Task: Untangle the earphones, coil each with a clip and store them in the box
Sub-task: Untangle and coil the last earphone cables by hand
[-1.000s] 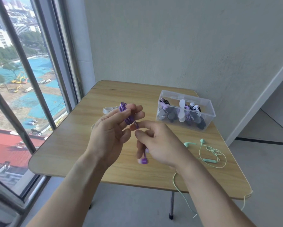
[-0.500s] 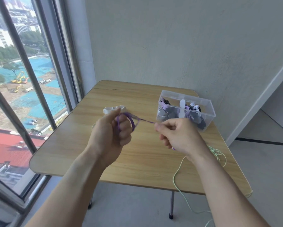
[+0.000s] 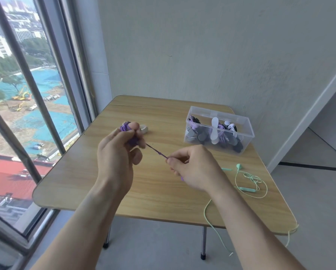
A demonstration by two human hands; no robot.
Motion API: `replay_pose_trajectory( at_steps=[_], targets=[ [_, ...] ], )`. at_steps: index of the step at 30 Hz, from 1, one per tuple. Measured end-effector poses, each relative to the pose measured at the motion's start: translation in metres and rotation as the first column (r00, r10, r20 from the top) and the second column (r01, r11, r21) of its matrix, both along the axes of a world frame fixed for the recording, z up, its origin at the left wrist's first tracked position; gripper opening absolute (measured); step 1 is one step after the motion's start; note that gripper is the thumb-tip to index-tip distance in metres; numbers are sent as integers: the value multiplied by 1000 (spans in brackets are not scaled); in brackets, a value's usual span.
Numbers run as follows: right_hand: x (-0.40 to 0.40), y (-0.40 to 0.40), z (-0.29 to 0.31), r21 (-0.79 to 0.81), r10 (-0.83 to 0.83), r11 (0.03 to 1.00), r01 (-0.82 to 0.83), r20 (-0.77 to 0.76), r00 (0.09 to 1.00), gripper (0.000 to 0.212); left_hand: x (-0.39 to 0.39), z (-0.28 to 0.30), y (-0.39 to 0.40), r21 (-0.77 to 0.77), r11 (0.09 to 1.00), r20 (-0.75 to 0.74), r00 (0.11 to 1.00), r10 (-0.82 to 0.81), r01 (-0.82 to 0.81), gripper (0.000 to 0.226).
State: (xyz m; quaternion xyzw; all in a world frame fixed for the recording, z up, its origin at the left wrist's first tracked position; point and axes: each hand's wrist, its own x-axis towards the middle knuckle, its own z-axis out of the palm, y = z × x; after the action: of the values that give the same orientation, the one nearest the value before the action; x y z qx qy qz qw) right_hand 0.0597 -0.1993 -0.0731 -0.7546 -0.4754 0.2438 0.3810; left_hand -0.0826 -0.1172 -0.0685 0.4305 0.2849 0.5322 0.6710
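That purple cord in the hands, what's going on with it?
A person is winding a purple earphone cord. The left hand holds the coil wrapped round its fingers, and the right hand pinches the stretched free end. A white clip lies on the wooden table behind the left hand. Mint green earphones lie loose to the right, and the clear box already holds coiled sets.

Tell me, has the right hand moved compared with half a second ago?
Yes. The right hand, pinching the purple cord, has dropped toward the near table edge, away from the clear box.
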Motion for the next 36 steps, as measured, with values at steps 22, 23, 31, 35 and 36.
replay_pose_trajectory(
  at_steps=[22,23,31,35,36],
  targets=[
    [23,-9,12,78,284,959,-273,-239,929,8,7,-7,-10,261,956,-498,867,14,134,17],
    [24,-9,12,88,293,956,-280,-224,929,7,6,-8,-9,272,949,-507,862,1,159,17],
    [24,-10,15,218,351,922,-318,-131,927,4,-2,-12,-1,285,890,-544,825,-156,356,19],
    [20,-11,17,310,370,892,-328,-86,925,17,-8,-8,4,204,848,-452,815,-361,489,17],
    [19,-11,18,324,373,886,-332,-73,925,17,-8,-7,3,182,849,-387,830,-402,496,20]
  ],
)
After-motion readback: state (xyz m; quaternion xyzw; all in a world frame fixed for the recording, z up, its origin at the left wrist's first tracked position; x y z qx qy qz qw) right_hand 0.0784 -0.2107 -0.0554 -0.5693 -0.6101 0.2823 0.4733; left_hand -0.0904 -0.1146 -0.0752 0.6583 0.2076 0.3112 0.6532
